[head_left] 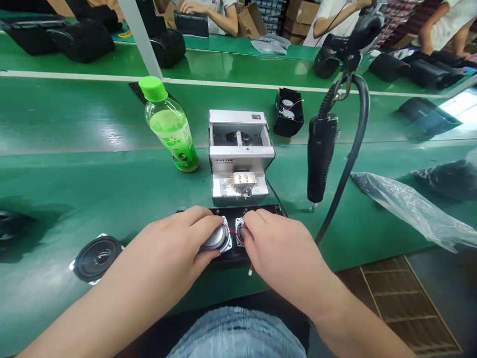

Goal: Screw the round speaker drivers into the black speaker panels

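My left hand (175,243) is closed round a small silver speaker driver (218,238), pressing it onto a black speaker housing (261,209) at the table's front edge. My right hand (276,243) grips a second small driver (239,231) just to the right of the first; most of it is hidden under my fingers. Thin red and black wires (234,232) run between the two drivers. A white connector (250,272) dangles below my right hand.
A silver screw feeder (240,149) stands just behind the housing. A green drink bottle (171,127) is to its left, a hanging electric screwdriver (320,154) to its right. A loose black speaker (97,257) lies left; a plastic bag (410,206) lies right. Other people work across the table.
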### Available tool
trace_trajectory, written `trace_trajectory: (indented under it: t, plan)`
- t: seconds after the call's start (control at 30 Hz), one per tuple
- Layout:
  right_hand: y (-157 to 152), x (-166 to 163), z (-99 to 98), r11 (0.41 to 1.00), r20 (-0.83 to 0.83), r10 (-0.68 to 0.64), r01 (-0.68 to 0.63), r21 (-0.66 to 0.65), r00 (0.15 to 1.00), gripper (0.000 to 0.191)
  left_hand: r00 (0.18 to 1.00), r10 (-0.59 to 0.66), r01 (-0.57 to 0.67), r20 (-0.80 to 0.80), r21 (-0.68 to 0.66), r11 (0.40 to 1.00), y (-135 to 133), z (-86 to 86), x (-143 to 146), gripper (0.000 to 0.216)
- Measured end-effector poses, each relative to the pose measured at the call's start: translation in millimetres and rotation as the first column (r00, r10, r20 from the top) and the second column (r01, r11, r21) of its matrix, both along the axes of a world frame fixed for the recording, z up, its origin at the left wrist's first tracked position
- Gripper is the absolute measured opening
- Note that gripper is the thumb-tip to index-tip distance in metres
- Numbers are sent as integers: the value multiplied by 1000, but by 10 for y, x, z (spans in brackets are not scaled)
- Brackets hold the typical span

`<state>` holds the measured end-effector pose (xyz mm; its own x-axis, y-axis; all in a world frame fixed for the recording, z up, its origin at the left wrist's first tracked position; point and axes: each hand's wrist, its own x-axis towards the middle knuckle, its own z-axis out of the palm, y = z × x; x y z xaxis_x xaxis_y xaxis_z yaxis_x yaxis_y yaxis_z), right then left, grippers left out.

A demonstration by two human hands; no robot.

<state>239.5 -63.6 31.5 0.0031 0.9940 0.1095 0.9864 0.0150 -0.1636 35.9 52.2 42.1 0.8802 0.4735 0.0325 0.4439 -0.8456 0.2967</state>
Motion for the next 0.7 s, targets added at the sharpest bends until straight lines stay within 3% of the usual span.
trace_trajectory:
  t: [0.2, 0.33, 0.57, 0.7]
  plan:
    - [-49, 49, -63, 999, -7, 52, -52, -2, 999, 14, 989, -6, 3, -146, -23, 1000, 25, -95, 47, 32]
    - [-68, 58, -88, 998, -10, 61, -61, -9, 998, 14, 989, -17, 14, -150, -23, 1000, 58, -180, 48, 40]
    - [-74, 48, -73, 995, 3, 91, -91, -40, 996, 15, 980, -23, 20, -199, -14, 1000, 127, -211, 8, 31]
    - [-83, 54, -70, 996, -12, 83, -83, -35, 996, 14, 988, -55, 59, -141, 26, 998, 154, -237, -20, 30]
